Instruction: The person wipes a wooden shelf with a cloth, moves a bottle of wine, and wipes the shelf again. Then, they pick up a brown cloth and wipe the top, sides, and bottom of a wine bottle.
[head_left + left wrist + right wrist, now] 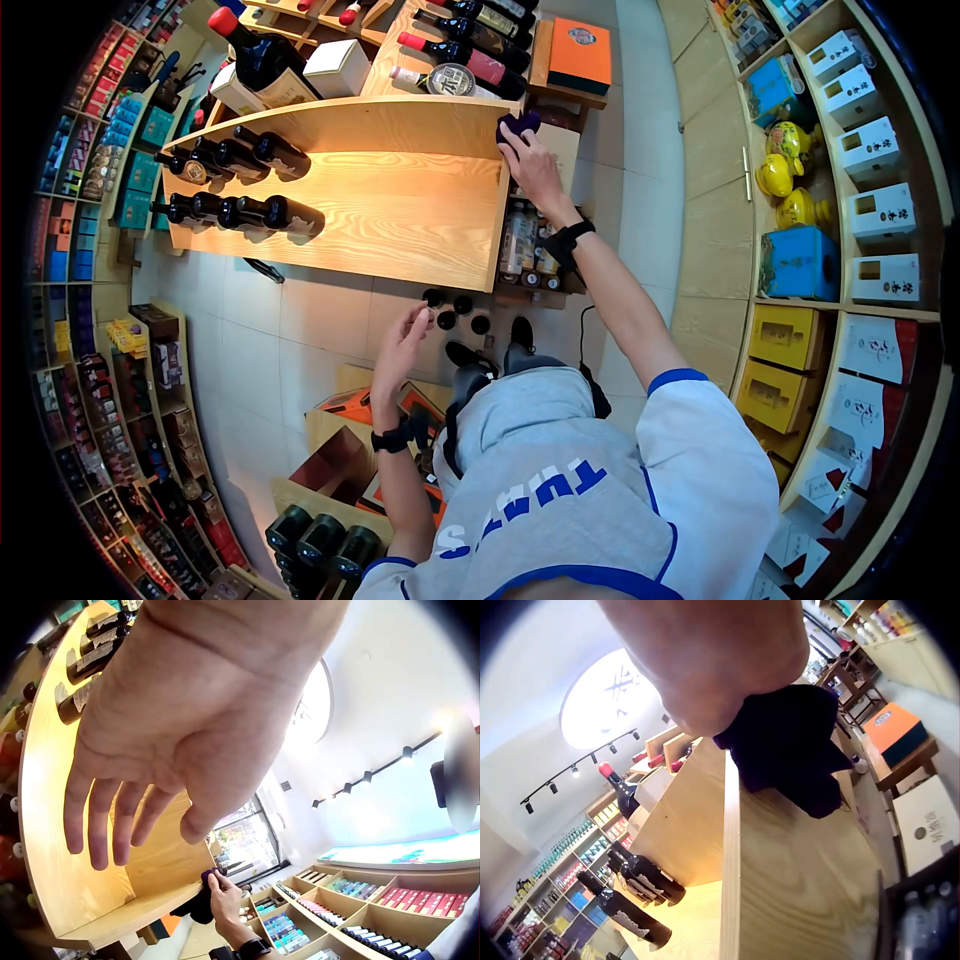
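Observation:
My right hand (537,172) grips a dark purple cloth (516,126) at the far right corner of a light wooden shelf (400,200). In the right wrist view the bunched cloth (787,746) drapes over the end panel's edge, and the fingers are hidden behind wrist and cloth. My left hand (402,345) hovers in front of the shelf's near edge, holding nothing. Its fingers hang loosely extended in the left wrist view, the thumb apart from them. Dark wine bottles (240,210) lie in two rows at the shelf's left end.
More bottles (470,40) and an orange box (580,55) stand beyond the shelf. Small black round objects (462,305) are on the floor near my feet. Boxed goods (880,180) fill the right wall shelves; an open carton (335,465) sits at lower left.

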### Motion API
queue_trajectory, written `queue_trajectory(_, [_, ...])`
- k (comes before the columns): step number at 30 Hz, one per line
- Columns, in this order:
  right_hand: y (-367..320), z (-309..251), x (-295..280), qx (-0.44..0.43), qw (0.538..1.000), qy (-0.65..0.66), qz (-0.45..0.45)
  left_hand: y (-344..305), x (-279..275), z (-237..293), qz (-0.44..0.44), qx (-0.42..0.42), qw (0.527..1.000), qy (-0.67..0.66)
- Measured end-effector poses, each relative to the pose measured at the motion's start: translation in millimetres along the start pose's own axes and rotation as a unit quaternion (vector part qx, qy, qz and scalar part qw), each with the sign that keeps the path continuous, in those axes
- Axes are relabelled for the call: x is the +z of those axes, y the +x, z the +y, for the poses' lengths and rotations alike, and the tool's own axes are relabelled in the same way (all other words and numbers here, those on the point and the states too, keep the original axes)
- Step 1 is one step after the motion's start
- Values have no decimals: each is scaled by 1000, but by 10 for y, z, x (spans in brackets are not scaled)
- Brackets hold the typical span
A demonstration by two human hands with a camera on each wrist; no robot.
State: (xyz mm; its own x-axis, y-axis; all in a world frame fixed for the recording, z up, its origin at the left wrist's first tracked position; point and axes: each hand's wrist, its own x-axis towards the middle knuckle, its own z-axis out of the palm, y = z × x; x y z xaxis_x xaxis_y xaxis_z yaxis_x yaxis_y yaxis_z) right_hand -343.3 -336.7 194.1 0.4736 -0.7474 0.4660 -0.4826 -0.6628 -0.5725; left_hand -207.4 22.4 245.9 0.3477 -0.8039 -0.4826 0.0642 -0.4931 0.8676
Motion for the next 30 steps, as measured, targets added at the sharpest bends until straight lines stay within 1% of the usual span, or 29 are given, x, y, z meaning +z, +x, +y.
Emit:
queue_trajectory(1, [-33, -25, -15, -12, 1000, 2, 8, 10, 2, -5, -2, -1, 1000, -2])
queue_trajectory(4, [-111, -52, -42, -13, 1000, 7, -6, 40, 12, -26, -6, -4, 1000, -6])
queue_trajectory(9, [-331, -116, -42, 1, 999, 1, -33, 13, 33, -27, -15, -21, 1000, -7])
queue_trajectory(14, [-649, -272, -110, 15, 996, -42, -81, 14, 11, -135, -20, -24, 999, -8])
queue_trajectory(15, [-704, -289, -92, -1, 996, -60, -68, 1, 8, -142, -22, -24, 999, -3])
queue_trajectory(16, [-752, -300, -82, 0, 996, -60, -71, -9, 10, -146, -23, -27, 999, -4])
queue_trajectory(18, [-860, -341, -77, 9, 993, -67, -96, -22, 12, -157, -22, -27, 999, -5])
queue_trajectory(20, [-935, -388, -72, 7, 992, -83, -97, -15, 6, -193, -23, -28, 999, -4])
queue_trajectory(22, [-1027, -369, -26, -5, 993, -57, -98, -12, 10, -207, -24, -30, 999, -5])
queue_trajectory(24, [-1128, -363, 18, -9, 994, -58, -93, -16, 5, -206, -24, -27, 999, -1])
queue_trajectory(26, [-1218, -356, 53, -27, 994, -70, -81, -42, 13, -195, -22, -30, 999, -7])
queue_trajectory(28, [-1308, -389, 52, -26, 993, -79, -88, -61, 8, -214, -19, -33, 999, -12])
queue_trajectory(30, [-1402, -434, 37, -8, 988, -83, -129, -64, 4, -237, -19, -31, 999, -15])
